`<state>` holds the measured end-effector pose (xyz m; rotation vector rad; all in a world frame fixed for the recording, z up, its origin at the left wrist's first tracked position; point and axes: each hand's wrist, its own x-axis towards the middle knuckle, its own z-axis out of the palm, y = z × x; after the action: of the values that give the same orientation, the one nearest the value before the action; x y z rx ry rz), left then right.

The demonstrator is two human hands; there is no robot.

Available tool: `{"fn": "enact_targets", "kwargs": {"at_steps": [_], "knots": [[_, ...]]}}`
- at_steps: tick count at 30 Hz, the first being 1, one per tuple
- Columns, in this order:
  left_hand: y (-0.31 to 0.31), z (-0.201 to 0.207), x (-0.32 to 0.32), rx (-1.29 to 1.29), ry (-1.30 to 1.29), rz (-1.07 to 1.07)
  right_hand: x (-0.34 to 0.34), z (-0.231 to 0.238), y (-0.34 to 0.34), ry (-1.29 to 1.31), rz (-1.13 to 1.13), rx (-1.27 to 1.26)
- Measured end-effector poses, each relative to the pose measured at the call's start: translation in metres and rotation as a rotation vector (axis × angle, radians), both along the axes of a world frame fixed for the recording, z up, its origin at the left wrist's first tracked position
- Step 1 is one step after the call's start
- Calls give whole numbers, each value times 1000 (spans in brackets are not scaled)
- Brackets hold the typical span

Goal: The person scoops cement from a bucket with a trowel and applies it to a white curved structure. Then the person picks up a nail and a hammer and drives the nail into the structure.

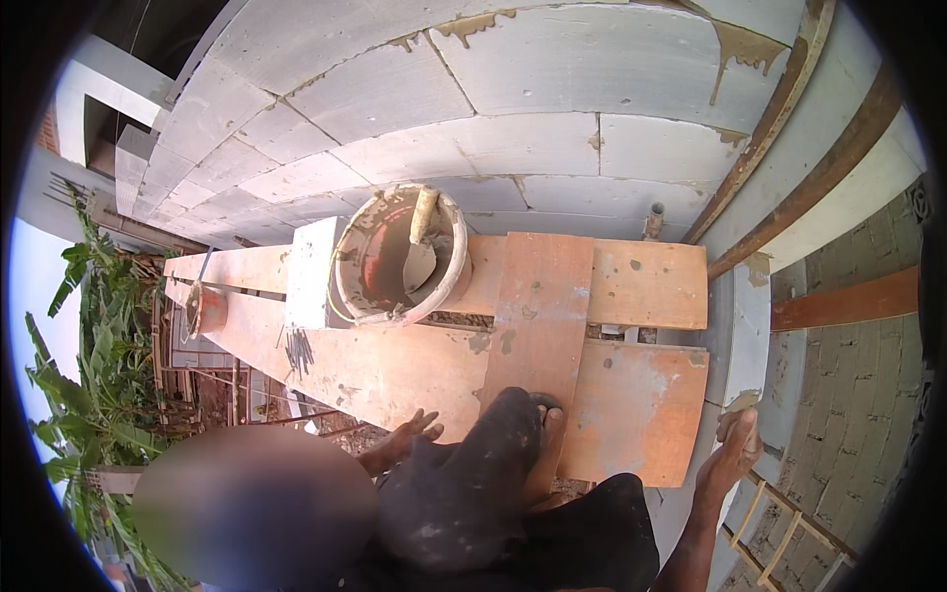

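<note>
The left hand (409,435), at the lower centre, is empty, its fingers loosely spread beside the bent dark-clad knee (464,483), near the edge of the lower plank (414,370). The right hand (732,446), at the lower right, lies with bent fingers against the end of a pale block ledge (750,335); whether it grasps the edge cannot be told. A foot (550,434) rests on a reddish crosswise board (541,311).

At the upper centre, a mortar-crusted bucket (457,252) holds a trowel (419,264), its handle leaning on the rim. Beside it are a white block (314,261) and a bunch of thin dark rods (299,350); a smaller orange bucket (209,311) stands farther left. Mortar drips streak the block wall (533,74) above; any print on the crusted bucket is unreadable.
</note>
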<state>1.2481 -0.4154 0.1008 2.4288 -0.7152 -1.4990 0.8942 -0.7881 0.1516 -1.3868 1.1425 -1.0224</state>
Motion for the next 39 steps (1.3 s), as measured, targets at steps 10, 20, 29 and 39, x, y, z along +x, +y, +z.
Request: {"fn": "enact_targets", "kwargs": {"at_steps": [10,20,29,39], "knots": [[4,273,-79,45,812,920,-111,45,238,373,-333,1270],[0,385,-88,141,468,536,-122,220,293,682,-150,1292],[53,407,-127,396,27,604,-124,291,258,851,58,1223],[156,388,-197,250,103,1046,-118,311,209,931,188,1095]]}}
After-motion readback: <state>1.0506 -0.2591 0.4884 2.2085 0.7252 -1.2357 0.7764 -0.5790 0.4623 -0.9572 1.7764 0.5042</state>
